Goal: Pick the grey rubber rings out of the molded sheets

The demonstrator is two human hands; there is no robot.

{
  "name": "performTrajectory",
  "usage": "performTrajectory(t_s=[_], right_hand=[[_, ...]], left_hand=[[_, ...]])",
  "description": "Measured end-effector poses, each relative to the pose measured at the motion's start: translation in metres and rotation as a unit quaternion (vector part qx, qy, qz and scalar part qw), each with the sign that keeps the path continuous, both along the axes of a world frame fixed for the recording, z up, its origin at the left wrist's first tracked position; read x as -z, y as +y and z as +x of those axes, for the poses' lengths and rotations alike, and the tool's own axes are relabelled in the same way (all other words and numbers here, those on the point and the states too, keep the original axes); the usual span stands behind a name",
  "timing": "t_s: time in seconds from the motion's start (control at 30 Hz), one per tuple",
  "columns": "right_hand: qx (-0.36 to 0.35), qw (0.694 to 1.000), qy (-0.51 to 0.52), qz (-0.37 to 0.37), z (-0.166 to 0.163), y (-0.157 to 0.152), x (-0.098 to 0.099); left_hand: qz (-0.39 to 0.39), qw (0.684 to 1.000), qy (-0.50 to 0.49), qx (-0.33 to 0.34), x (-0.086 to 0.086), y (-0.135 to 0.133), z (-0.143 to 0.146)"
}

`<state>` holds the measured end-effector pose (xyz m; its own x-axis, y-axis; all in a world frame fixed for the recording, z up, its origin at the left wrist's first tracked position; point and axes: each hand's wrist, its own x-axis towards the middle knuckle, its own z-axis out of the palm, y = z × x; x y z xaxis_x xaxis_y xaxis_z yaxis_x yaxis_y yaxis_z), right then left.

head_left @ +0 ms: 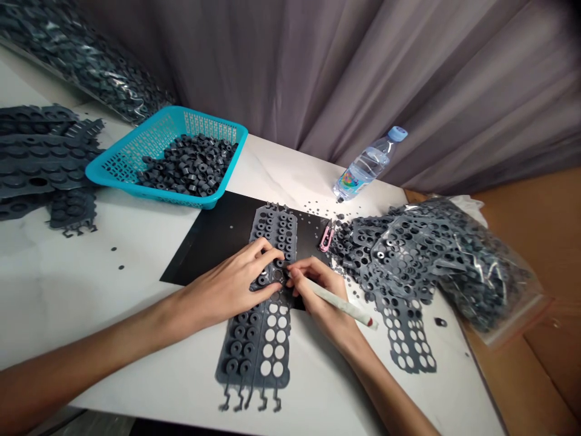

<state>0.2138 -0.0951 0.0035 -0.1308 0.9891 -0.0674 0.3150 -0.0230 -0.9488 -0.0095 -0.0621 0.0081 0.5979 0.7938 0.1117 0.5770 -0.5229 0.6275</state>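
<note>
Partly hiding grey sheet (256,348): spread left fingers (267,260); right fingers (314,266) grip tool (340,304), tip unclear.

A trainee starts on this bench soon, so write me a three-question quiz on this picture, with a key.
1. Short answer: What does the person's right hand hold?
2. True or false: The turquoise perforated basket contains loose dark-grey pieces.
3. Multiple choice: At the end of the moulded sheet nearest the person, where do the open holes showing the white tabletop lie?
A) Left half
B) Right half
C) Both halves

Key:
1. A slim, pen-like tool with a pale handle.
2. True.
3. B; the left half there holds rings.
</note>
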Motion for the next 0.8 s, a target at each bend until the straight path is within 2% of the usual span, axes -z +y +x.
performTrajectory(t_s=[0.27, 0.53, 0.67, 0.8], right_hand=[[-0.002, 1.000, -0.019, 0.009, -0.001, -0.002, 0.001], [0.005, 0.998, -0.055, 0.033, -0.005, -0.001, 0.000], [0.002, 0.995, -0.090, 0.053, -0.010, -0.002, -0.005], [0.002, 0.987, -0.128, 0.093, -0.015, -0.004, -0.010]], left_hand=[[0.036, 0.999, 0.013, 0.010, -0.001, 0.002, 0.002], [0.138, 0.986, 0.087, 0.037, -0.007, 0.008, 0.010], [0.158, 0.984, 0.059, 0.061, 0.000, 0.010, 0.008], [0.168, 0.984, 0.009, 0.055, 0.006, 0.009, 0.008]])
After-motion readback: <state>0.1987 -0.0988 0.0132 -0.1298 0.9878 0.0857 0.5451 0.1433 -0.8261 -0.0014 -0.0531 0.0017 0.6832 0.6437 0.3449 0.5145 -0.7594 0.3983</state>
